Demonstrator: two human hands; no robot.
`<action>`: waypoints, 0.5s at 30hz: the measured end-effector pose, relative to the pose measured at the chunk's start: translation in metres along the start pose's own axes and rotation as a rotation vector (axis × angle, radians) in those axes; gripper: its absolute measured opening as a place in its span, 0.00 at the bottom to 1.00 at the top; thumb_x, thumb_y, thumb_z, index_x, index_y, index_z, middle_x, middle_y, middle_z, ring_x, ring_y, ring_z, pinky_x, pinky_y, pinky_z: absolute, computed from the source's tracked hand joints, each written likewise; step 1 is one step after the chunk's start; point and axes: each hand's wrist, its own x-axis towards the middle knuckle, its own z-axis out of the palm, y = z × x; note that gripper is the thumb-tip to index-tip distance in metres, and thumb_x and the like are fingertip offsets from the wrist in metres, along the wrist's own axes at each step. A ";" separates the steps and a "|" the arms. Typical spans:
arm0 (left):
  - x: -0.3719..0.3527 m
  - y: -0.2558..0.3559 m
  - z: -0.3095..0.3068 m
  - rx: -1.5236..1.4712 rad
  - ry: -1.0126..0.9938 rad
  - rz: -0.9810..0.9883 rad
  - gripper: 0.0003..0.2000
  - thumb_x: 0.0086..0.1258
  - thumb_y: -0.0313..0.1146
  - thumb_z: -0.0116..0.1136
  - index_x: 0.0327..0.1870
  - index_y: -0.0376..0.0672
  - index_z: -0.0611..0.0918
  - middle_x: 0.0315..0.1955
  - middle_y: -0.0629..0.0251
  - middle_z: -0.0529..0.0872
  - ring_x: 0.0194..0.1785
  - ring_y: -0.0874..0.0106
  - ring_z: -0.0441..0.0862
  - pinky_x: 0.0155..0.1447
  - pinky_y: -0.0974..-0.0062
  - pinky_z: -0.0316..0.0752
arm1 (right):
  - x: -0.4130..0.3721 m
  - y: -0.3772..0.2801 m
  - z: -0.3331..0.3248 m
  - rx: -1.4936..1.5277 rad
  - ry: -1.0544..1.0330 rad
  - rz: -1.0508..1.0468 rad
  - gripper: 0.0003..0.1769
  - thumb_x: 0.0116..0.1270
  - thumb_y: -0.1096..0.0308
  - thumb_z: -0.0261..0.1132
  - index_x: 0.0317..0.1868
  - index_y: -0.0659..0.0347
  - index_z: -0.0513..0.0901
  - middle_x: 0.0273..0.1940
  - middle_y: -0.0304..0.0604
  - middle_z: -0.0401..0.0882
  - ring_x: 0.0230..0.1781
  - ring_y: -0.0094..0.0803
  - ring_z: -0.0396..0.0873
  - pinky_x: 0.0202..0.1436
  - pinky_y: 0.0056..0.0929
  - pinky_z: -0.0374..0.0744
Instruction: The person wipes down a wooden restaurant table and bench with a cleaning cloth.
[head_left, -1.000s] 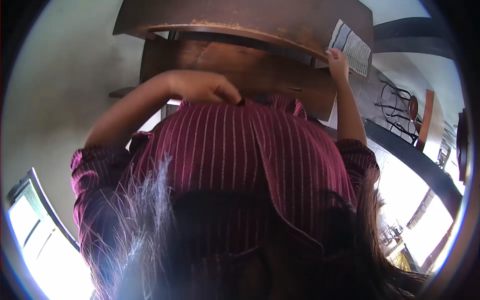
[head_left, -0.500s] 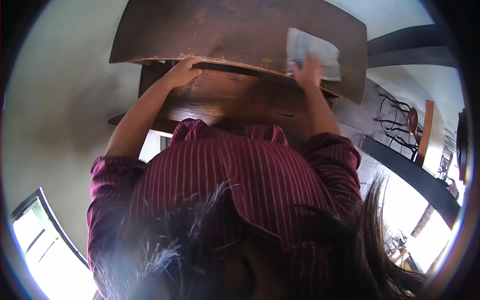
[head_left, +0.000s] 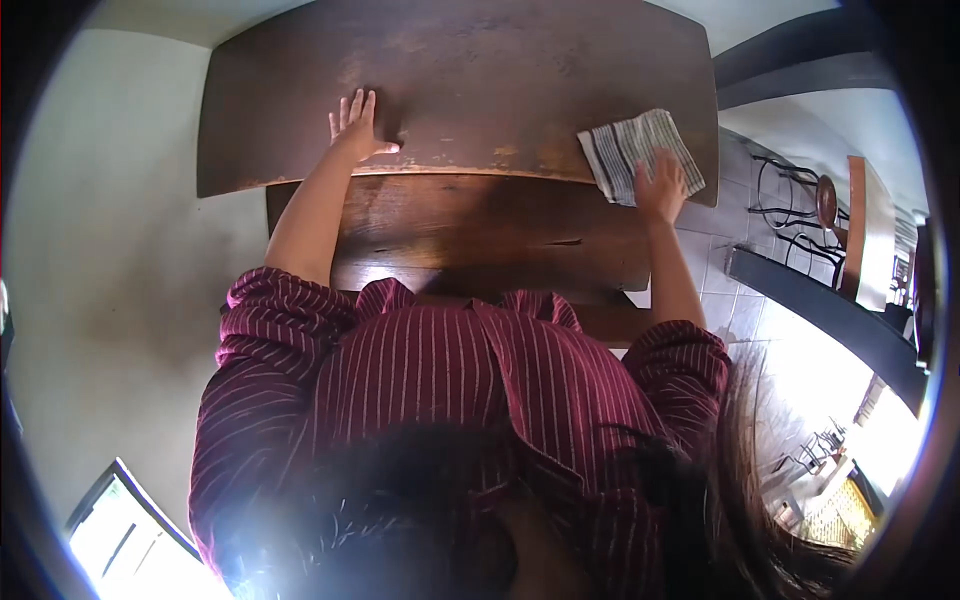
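A dark brown wooden tabletop (head_left: 460, 90) with a worn, chipped front edge spans the upper view. On its left part my left hand (head_left: 357, 130) lies with fingers spread, holding nothing. My right hand (head_left: 661, 188) rests on a striped grey and white cloth (head_left: 625, 145) near the table's right front corner. Its fingers are apart and lie flat on the cloth, which hangs slightly past the front edge.
Below the tabletop edge is a brown wooden bench (head_left: 480, 225), close to my body. At right stand black metal chairs (head_left: 790, 210) and another table (head_left: 868, 235) on a tiled floor. A pale wall (head_left: 120, 220) rises at left.
My left hand has moved from the table's front edge onto its top, fingers now spread. My right hand and the cloth have shifted right and toward my body. The view has shifted too.
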 end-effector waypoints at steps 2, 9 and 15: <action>0.006 -0.004 -0.005 -0.018 -0.051 0.016 0.63 0.36 0.60 0.70 0.71 0.57 0.38 0.72 0.69 0.32 0.73 0.58 0.29 0.69 0.44 0.36 | 0.008 0.009 -0.007 -0.199 0.179 0.018 0.31 0.63 0.44 0.52 0.63 0.49 0.66 0.68 0.45 0.55 0.69 0.42 0.53 0.66 0.46 0.56; 0.008 -0.012 0.001 -0.146 -0.003 0.051 0.64 0.31 0.61 0.71 0.70 0.65 0.38 0.72 0.75 0.31 0.74 0.59 0.28 0.66 0.37 0.35 | 0.022 -0.125 0.038 -0.191 -0.043 0.004 0.39 0.60 0.41 0.54 0.67 0.50 0.58 0.71 0.49 0.45 0.72 0.44 0.40 0.69 0.53 0.45; 0.005 -0.017 0.010 -0.158 0.049 0.062 0.65 0.30 0.61 0.71 0.70 0.67 0.38 0.72 0.77 0.32 0.74 0.61 0.29 0.66 0.36 0.35 | 0.014 -0.194 0.063 0.052 -0.130 -0.786 0.28 0.62 0.52 0.55 0.63 0.47 0.65 0.67 0.42 0.58 0.68 0.39 0.54 0.69 0.45 0.51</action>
